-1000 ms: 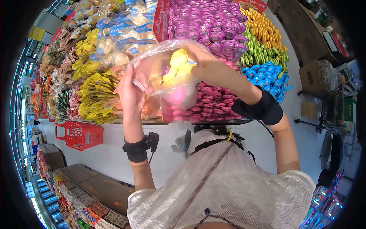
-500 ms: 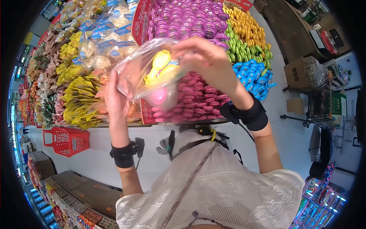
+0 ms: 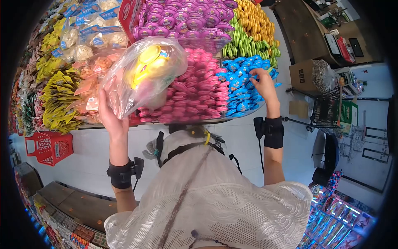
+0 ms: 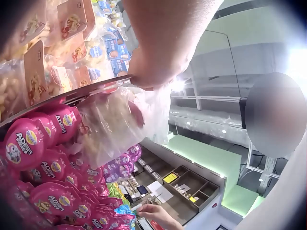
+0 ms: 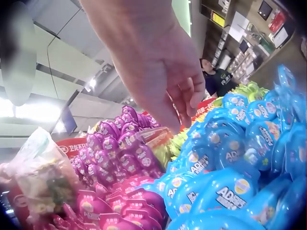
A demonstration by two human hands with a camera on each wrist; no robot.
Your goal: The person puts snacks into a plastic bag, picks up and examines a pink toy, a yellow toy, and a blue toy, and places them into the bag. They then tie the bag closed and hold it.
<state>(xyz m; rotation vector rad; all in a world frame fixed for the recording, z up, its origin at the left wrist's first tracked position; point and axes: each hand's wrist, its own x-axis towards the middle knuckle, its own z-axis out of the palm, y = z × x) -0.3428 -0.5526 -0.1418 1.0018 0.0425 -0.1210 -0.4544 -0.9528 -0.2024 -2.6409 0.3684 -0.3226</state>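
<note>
A clear plastic bag hangs from my left hand, which grips it by its near left side. Through the plastic show yellow spoon-shaped packs and something pink, blurred. Over the right end of the display, my right hand hovers at the blue candy packs. Its fingers bend loosely with nothing between them, as the right wrist view shows, where the hand hangs just above the blue packs. The bag also shows below my left hand in the left wrist view.
Pink packs fill the section beside the blue ones, with purple packs, green packs and yellow packs behind. Bagged snacks lie to the left. A red basket stands on the floor. A person is beyond the display.
My right hand has left the bag and moved right to the blue packs. The left hand still holds the bag, while the head view has shifted rightward.
</note>
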